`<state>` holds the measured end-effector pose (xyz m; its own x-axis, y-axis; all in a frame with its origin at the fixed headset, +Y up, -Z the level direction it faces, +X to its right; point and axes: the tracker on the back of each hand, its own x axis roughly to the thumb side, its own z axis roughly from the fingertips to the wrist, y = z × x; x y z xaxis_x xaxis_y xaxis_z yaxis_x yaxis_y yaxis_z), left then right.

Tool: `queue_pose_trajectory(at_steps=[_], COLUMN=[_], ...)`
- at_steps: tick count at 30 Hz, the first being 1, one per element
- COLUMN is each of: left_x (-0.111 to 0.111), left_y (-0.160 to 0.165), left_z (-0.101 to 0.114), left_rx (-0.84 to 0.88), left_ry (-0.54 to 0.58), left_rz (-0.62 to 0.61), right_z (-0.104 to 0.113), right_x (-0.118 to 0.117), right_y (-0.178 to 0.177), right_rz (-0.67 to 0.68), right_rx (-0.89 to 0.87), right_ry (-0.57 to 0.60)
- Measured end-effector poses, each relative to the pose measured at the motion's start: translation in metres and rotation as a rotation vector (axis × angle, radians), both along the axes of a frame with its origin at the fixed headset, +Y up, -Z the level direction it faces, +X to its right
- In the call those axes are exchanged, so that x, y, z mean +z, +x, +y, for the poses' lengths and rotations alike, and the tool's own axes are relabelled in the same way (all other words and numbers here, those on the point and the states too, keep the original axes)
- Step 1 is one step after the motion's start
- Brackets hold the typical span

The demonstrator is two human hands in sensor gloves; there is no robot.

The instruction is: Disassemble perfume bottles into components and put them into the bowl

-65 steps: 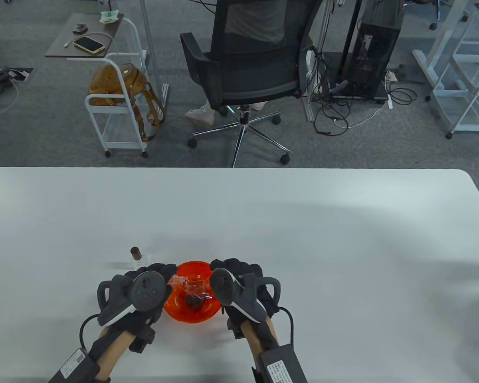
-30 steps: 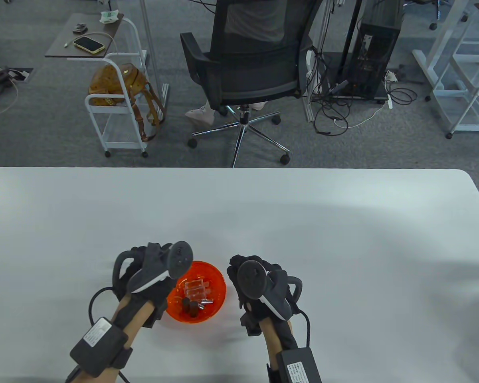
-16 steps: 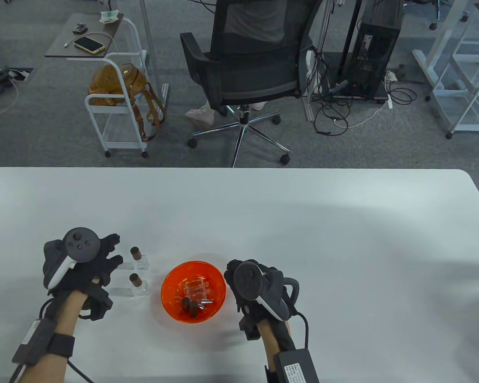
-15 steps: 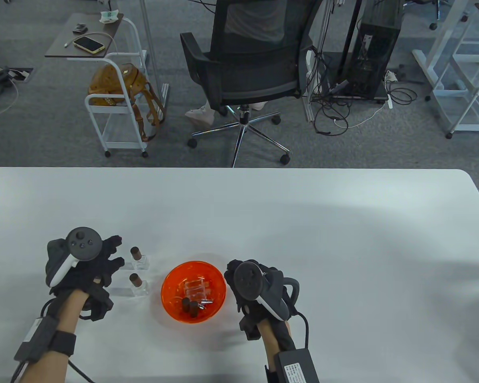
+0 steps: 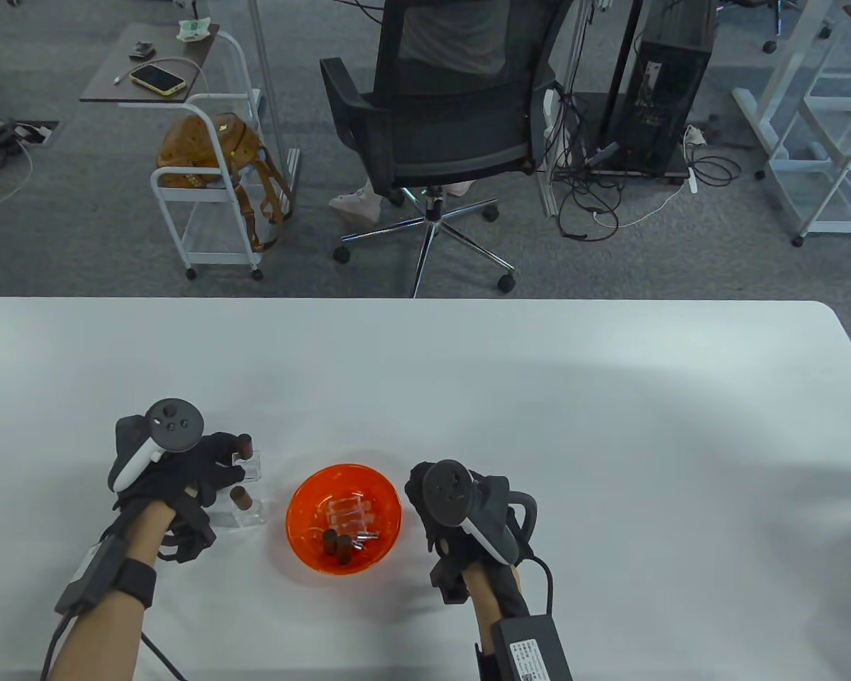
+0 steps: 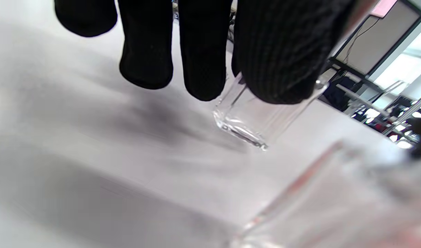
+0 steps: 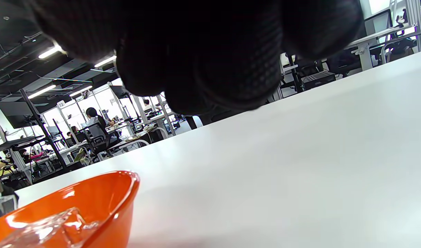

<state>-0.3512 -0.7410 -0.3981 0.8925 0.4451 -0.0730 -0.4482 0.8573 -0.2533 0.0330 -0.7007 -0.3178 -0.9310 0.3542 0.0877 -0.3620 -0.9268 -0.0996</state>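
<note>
Two clear glass perfume bottles with brown caps stand left of the orange bowl. My left hand grips the far bottle by its glass body, below its cap. In the left wrist view the thumb and the fingers pinch this bottle. The near bottle stands free just in front of it. The bowl holds clear bottle bodies, brown caps and small metal parts. My right hand rests right of the bowl, fingers curled, holding nothing.
An office chair stands beyond the table's far edge, and a white cart carries a brown bag. The blurred near bottle fills the lower right of the left wrist view. The bowl rim shows in the right wrist view.
My left hand left the bowl, swung out to the left, then came back right and closed on the far bottle. The right hand drew back from the bowl and stays beside it.
</note>
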Motion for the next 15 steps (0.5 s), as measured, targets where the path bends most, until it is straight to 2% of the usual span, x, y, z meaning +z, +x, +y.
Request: queue_pose_trajectory(at_steps=[6,10,13,15], left_x=[0.016,0.039,0.059,0.073], left_y=[0.015,0.041,0.061,0.074], left_z=[0.062,0.1,0.11,0.11], left_rx=[0.088,0.071,0.08,0.079], left_ry=[0.196,0.329,0.387,0.407], left_rz=[-0.044,-0.131,-0.188,-0.219], right_z=[0.002,0.004,0.005,0.007], right_x=[0.003,0.006,0.008,0.01], right_y=[-0.005,-0.009,-0.012,-0.014], right_rz=[0.021,0.042,0.054,0.067], right_rx=[-0.004,-0.003,-0.001,-0.002], right_ry=[0.007,0.011,0.018,0.022])
